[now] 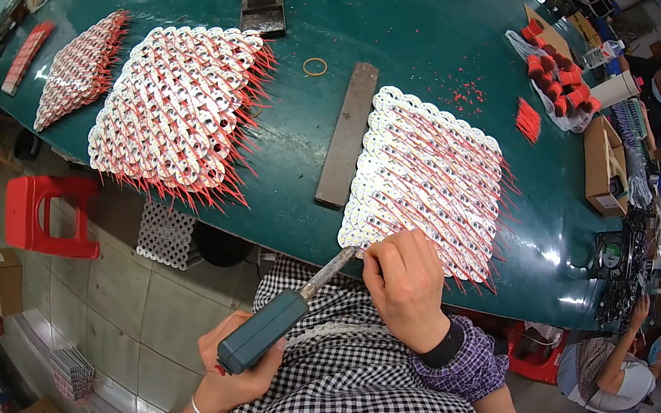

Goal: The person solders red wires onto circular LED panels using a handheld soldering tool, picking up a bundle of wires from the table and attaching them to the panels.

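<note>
My left hand (238, 363) is closed around the dark green handle of a soldering iron (267, 329). Its metal tip reaches the near left corner of a panel of white round circuit boards (420, 181). Rows of red wires (432, 150) run across that panel and stick out past its right edge. At the same near corner, my right hand (409, 284) is closed with its fingers pinched together, close to the iron's tip. Whatever is between those fingers is too small or too hidden to make out. A flat grey-brown bar (348, 136) lies along the panel's left side.
Finished-looking stacked wired panels (177, 110) lie at the left on the green table (309, 116). Behind are an iron stand (263, 9) and a rubber band (315, 67). Red wire spools (562, 81) and a wire bundle (528, 120) lie right. A red stool (53, 216) stands left; another person (615, 369) sits right.
</note>
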A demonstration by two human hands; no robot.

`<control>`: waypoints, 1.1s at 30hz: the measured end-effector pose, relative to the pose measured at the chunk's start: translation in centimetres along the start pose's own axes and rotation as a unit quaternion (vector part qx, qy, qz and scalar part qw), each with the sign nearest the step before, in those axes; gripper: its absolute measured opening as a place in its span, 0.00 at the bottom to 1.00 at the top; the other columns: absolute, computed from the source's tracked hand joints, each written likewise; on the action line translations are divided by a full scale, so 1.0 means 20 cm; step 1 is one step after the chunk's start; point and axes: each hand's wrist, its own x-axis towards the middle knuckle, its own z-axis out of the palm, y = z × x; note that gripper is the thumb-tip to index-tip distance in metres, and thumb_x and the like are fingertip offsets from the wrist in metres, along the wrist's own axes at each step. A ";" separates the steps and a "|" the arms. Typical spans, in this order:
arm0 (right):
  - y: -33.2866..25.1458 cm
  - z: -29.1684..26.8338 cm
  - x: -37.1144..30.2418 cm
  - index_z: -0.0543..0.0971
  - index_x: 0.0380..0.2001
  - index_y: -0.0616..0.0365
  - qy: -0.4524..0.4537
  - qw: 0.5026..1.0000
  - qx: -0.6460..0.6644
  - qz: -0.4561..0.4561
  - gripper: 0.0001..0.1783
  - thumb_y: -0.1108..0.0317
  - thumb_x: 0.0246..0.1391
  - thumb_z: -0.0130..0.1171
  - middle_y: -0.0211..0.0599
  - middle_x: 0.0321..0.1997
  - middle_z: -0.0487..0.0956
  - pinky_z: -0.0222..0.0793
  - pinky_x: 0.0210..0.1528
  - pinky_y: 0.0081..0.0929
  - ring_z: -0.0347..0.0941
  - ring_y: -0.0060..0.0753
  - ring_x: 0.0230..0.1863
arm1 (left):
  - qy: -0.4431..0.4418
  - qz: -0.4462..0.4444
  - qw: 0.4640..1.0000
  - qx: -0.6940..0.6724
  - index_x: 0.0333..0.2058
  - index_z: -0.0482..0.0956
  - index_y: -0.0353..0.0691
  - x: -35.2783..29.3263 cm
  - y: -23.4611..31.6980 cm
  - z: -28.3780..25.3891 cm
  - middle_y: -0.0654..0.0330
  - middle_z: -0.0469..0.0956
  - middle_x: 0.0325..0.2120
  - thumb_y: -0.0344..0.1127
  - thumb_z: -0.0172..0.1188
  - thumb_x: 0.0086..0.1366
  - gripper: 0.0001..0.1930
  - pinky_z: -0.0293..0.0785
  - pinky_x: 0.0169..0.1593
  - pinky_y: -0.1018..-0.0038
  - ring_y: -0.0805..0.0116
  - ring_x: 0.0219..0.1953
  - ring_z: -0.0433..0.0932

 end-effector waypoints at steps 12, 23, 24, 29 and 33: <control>0.00 -0.03 0.00 0.77 0.30 0.59 -0.002 1.000 0.014 0.010 0.10 0.81 0.47 0.67 0.38 0.31 0.73 0.66 0.35 0.38 0.71 0.43 0.33 | 0.013 0.057 0.998 0.020 0.32 0.82 0.29 0.03 0.02 0.00 0.53 0.82 0.28 0.22 0.70 0.49 0.10 0.79 0.32 0.72 0.60 0.28 0.83; 0.03 -0.03 0.01 0.76 0.31 0.60 -0.015 0.999 0.011 0.047 0.09 0.81 0.48 0.66 0.40 0.31 0.73 0.67 0.36 0.39 0.70 0.45 0.35 | -0.004 0.032 0.999 0.000 0.32 0.81 0.29 0.05 0.00 0.04 0.52 0.83 0.30 0.23 0.71 0.49 0.11 0.79 0.33 0.72 0.62 0.28 0.83; 0.03 -0.03 0.01 0.75 0.31 0.60 -0.018 0.999 0.013 0.049 0.09 0.81 0.48 0.66 0.41 0.32 0.72 0.67 0.36 0.39 0.70 0.45 0.35 | -0.008 0.019 1.000 -0.011 0.32 0.81 0.29 0.05 0.00 0.04 0.52 0.83 0.30 0.23 0.71 0.49 0.11 0.79 0.33 0.72 0.62 0.28 0.83; 0.04 -0.03 0.02 0.75 0.31 0.60 -0.025 0.999 0.017 0.037 0.08 0.78 0.50 0.65 0.40 0.31 0.71 0.66 0.35 0.38 0.70 0.43 0.35 | -0.018 0.008 1.000 -0.003 0.32 0.81 0.30 0.06 0.02 0.04 0.53 0.82 0.29 0.23 0.71 0.49 0.11 0.79 0.32 0.73 0.63 0.28 0.83; 0.04 -0.03 0.03 0.74 0.31 0.61 -0.029 0.998 0.027 0.050 0.10 0.81 0.48 0.65 0.42 0.31 0.72 0.67 0.36 0.40 0.70 0.46 0.35 | -0.019 0.010 1.000 -0.001 0.31 0.81 0.30 0.06 0.01 0.04 0.54 0.81 0.28 0.22 0.71 0.48 0.10 0.78 0.32 0.73 0.63 0.27 0.82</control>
